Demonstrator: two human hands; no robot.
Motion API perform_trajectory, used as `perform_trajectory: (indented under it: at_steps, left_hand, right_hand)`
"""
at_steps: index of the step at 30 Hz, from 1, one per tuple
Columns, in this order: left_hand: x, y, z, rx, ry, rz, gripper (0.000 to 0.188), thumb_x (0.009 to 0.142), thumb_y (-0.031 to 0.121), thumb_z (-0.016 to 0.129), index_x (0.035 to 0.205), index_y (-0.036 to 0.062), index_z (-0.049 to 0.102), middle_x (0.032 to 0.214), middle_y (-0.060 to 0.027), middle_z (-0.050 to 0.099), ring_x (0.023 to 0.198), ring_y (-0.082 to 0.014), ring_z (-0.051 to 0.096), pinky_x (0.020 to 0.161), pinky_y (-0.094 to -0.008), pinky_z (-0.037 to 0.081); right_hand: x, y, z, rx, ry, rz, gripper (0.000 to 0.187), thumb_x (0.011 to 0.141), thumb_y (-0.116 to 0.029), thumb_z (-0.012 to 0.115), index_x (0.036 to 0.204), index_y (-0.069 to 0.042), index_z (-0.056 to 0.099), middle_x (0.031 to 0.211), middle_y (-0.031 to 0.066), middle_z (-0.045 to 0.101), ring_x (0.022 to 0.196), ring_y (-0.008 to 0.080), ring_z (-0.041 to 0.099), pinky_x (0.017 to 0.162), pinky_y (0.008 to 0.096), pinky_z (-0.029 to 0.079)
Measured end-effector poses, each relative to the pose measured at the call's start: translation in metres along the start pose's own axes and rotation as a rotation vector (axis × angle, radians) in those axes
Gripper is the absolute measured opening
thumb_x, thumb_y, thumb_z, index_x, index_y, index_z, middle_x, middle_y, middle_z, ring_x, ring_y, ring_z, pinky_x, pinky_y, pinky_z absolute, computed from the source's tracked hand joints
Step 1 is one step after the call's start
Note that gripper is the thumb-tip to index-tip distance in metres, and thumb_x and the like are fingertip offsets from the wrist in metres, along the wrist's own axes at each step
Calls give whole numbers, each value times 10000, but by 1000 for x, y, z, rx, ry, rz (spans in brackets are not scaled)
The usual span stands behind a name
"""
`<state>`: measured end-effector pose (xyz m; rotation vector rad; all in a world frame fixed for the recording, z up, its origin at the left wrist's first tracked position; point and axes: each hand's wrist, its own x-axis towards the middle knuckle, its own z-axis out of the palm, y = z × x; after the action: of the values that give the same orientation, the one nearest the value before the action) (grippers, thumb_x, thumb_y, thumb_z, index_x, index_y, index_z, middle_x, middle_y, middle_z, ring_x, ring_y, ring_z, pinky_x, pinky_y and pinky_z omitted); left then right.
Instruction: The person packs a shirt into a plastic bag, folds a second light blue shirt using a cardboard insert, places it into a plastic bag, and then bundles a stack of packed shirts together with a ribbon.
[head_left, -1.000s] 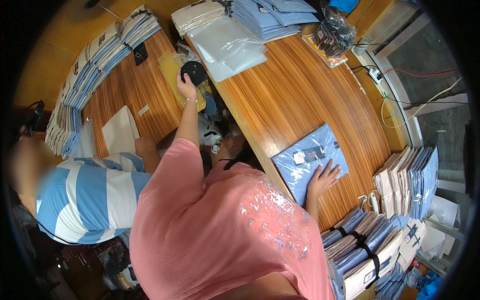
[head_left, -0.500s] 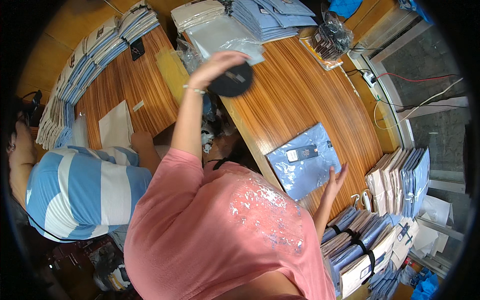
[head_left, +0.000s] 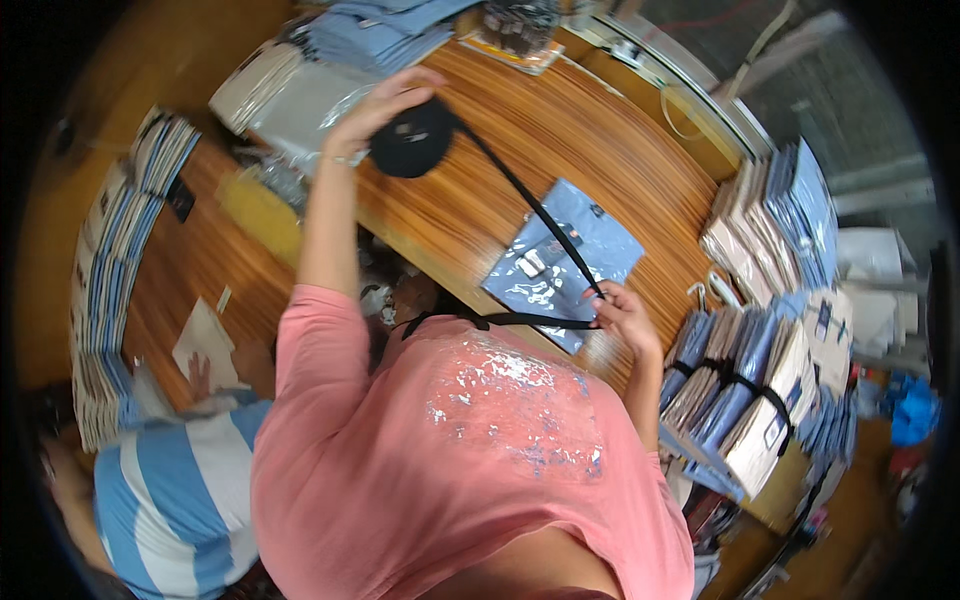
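Observation:
My left hand (head_left: pixel 385 108) is raised over the table's far edge area, its fingers wrapped on a black roll of flat tape (head_left: pixel 414 140). From that roll a black strip (head_left: pixel 525 192) runs slantwise down to my right hand (head_left: pixel 626 318), which pinches it. Past the pinch, the strip's tail (head_left: pixel 540 319) trails left in front of my pink shirt. Under the taut strip lies a folded blue garment in a clear bag (head_left: pixel 600 235), with a dark tag on it. My right hand is just above that bag's right side; whether it touches is unclear.
Banded bundles of bagged garments (head_left: pixel 735 380) stand at right, with more bagged garments (head_left: pixel 770 220) behind them. Blue garments (head_left: pixel 380 35) and clear bags (head_left: pixel 310 110) lie at the far side. A person in a striped shirt (head_left: pixel 185 490) works at left beside long garment stacks (head_left: pixel 110 270).
My right hand has left the bagged garment's edge and now grips the strip, which stretches unrolled from the roll. My head view has turned, shifting the scene.

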<state>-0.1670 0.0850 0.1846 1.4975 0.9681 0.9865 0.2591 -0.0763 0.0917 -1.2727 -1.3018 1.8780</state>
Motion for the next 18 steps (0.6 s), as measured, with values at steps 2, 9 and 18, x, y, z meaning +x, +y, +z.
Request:
perform_trajectory:
  at_steps: [2,9,18]
  left_hand:
    - [10,-27,-43,315,-69,-124,366,836,315,654,1102,78,570,1171,-36,547,1086,-146,514,941,-276,394]
    - [74,-141,-42,1366,-5,-302,632,706,359,755,1194,16,546,1159,-184,578,1091,-314,531,932,-395,417]
    - [64,-95,192,434,-814,56,406,828,338,661,1117,60,598,897,-59,626,822,-175,582,744,-326,472]
  right_hand:
    - [-18,-7,-20,-64,87,40,132,896,-135,579,997,-55,606,626,-54,471,449,30,396,475,192,396]
    - [-3,7,-42,-412,326,-25,177,893,-160,558,984,-22,620,683,-25,499,615,80,435,550,245,369]
    - [13,-50,-41,-16,331,-164,200,915,-77,477,1099,-68,553,698,-23,482,578,59,408,532,199,383]
